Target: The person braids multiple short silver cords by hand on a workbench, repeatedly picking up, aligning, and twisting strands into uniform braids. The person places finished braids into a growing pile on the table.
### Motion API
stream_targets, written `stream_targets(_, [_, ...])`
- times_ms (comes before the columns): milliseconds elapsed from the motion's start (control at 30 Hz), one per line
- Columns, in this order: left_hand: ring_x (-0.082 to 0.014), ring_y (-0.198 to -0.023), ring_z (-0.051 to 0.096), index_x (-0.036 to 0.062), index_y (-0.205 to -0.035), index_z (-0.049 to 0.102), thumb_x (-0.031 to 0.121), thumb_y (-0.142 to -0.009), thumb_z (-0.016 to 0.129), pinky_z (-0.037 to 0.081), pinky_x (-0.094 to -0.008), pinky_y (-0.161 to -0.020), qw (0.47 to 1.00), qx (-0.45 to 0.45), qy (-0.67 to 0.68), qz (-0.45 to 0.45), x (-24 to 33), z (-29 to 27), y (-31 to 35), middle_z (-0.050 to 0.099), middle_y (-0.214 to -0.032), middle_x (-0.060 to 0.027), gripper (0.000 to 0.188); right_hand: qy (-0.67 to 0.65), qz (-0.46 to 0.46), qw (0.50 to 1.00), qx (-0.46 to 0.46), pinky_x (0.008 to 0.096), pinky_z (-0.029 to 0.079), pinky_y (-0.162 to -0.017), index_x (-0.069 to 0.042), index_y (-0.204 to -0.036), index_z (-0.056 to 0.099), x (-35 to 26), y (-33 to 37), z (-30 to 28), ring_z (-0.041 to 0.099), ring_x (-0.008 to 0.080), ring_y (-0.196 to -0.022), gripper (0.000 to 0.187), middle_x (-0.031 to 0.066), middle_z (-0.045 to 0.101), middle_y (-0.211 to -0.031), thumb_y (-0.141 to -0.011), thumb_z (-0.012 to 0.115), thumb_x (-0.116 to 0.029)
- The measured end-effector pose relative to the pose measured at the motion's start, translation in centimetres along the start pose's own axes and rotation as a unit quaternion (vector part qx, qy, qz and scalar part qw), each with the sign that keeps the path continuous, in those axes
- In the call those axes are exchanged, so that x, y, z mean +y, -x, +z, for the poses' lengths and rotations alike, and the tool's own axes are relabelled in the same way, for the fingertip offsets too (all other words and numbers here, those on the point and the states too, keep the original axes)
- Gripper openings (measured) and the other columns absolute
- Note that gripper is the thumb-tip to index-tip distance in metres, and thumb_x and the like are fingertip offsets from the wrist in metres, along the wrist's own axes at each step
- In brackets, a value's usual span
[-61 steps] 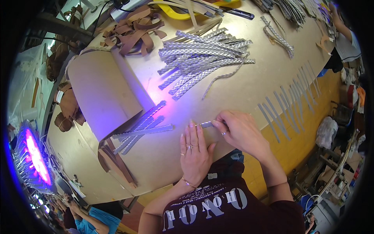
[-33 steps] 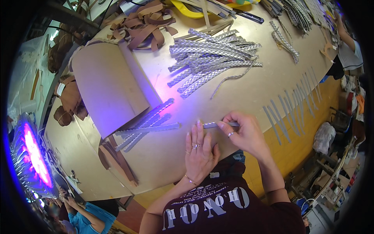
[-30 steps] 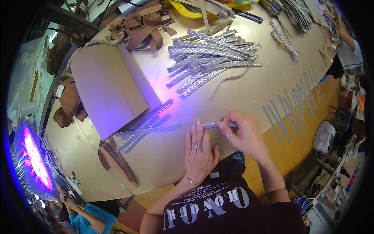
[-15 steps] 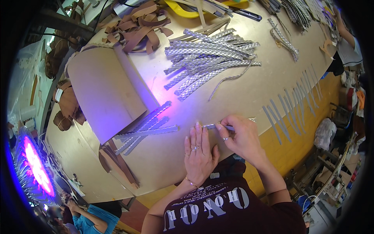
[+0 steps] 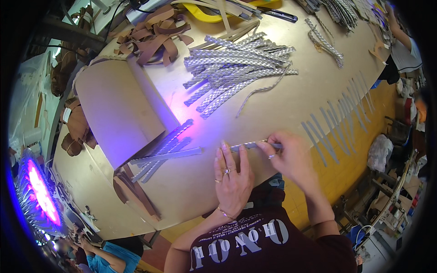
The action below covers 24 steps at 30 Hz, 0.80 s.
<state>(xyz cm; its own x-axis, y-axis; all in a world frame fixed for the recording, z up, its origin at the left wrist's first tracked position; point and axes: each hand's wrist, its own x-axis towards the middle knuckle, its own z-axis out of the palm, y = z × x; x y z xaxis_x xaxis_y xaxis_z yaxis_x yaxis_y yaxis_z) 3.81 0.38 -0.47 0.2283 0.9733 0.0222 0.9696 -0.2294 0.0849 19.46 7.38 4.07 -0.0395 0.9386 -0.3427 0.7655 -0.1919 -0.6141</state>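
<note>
A narrow silver braided strip (image 5: 248, 145) lies on the table near its front edge. My left hand (image 5: 234, 182) rests flat with fingers stretched out, its fingertips at the strip's left end. To the right, my right hand (image 5: 291, 157) is closed in a pinch at the strip's other end. A plain grey strip (image 5: 276, 145) shows at its thumb and fingertips, against the braid. How the two strips join under the fingers is hidden. Left of my hands, several grey and braided strips (image 5: 166, 154) lie crossed in a small group.
A pile of silver braids (image 5: 241, 68) covers the table's middle. Grey strips (image 5: 325, 132) line the right edge. At left stand a folded tan sheet (image 5: 118, 109) and brown strips (image 5: 157, 41). A cutter (image 5: 280, 14) lies at the back. Another person's arm (image 5: 398, 29) shows far right.
My right hand has slid to the right along the strip, uncovering more of the braid. My left hand stays flat at the left end. The whole view has shifted slightly.
</note>
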Motion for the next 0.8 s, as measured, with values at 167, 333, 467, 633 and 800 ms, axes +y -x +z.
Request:
stream_targets(167, [-0.0433,-0.137,0.045,0.0077,-0.141,0.055,0.020,-0.092,0.061,0.032,-0.0501,-0.115,0.999,-0.007,0.032,-0.010,0.2,-0.1,0.0,0.041,-0.149,-0.0313,0.050,-0.030,0.029,0.999,-0.022,0.0415,0.047,-0.058,-0.002,-0.084,0.067,1.0,0.0,-1.1,0.062,0.0327,-0.061,0.026,0.0154,0.064,-0.070,-0.091,0.071,-0.027])
stream_targets(333, [-0.0430,-0.132,0.050,0.0101,-0.138,0.058,0.023,-0.092,0.057,0.035,-0.0451,-0.115,1.000,-0.007,-0.029,0.010,0.2,-0.1,-0.2,0.046,-0.144,-0.0341,0.048,-0.013,-0.008,1.000,0.012,0.0427,0.048,-0.061,-0.003,-0.083,0.066,1.0,0.1,-0.5,0.063,0.0330,-0.066,0.023,0.0138,0.064,-0.072,-0.090,0.069,-0.024])
stream_targets(467, [-0.0445,-0.136,0.044,0.0123,-0.141,0.056,0.021,-0.091,0.061,0.032,-0.0501,-0.115,1.000,-0.014,-0.006,0.004,0.4,-0.1,-0.3,0.039,-0.148,-0.0351,0.051,-0.004,-0.031,0.999,0.026,0.0441,0.048,-0.064,-0.003,-0.082,0.064,1.0,0.2,-0.4,0.063,0.0329,-0.072,0.021,0.0125,0.064,-0.076,-0.090,0.069,-0.022])
stream_targets(633, [-0.0473,-0.132,0.048,0.0198,-0.141,0.055,0.014,-0.095,0.048,0.034,-0.0503,-0.115,0.999,-0.039,-0.022,0.012,0.5,-0.4,-0.3,0.041,-0.146,-0.0384,0.047,0.008,-0.038,0.999,0.034,0.0445,0.048,-0.064,-0.003,-0.082,0.063,1.0,0.4,-0.2,0.063,0.0331,-0.075,0.020,0.0123,0.064,-0.078,-0.090,0.069,-0.021])
stream_targets(800, [-0.0492,-0.133,0.047,0.0261,-0.143,0.053,0.012,-0.096,0.044,0.033,-0.0577,-0.113,0.998,-0.023,-0.050,0.013,1.0,-0.2,-0.6,0.040,-0.145,-0.0405,0.050,0.021,-0.044,0.997,0.051,0.0444,0.049,-0.064,-0.004,-0.082,0.063,1.1,0.5,0.3,0.063,0.0328,-0.076,0.019,0.0118,0.064,-0.079,-0.090,0.069,-0.021])
